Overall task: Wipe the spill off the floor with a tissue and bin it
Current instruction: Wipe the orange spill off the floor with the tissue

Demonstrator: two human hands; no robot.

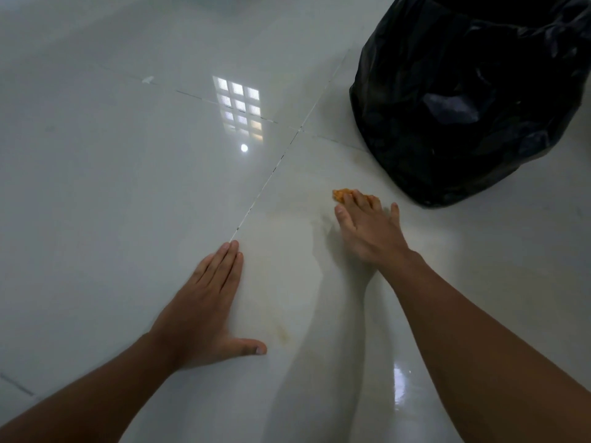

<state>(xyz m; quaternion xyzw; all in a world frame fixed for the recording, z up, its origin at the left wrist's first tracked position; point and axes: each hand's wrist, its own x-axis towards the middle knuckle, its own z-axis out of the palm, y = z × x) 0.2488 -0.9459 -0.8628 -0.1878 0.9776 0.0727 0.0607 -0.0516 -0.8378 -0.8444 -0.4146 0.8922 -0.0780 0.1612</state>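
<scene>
Right hand (367,228) of mine presses flat, fingers spread, on the orange-stained tissue (341,194) beside the black-lined bin (463,100), whose contents I cannot make out, while my left hand (204,302) rests open on the floor (112,187).

head cam | looks forward and steeply down | close over floor (128,187) | wide-angle, single view
</scene>
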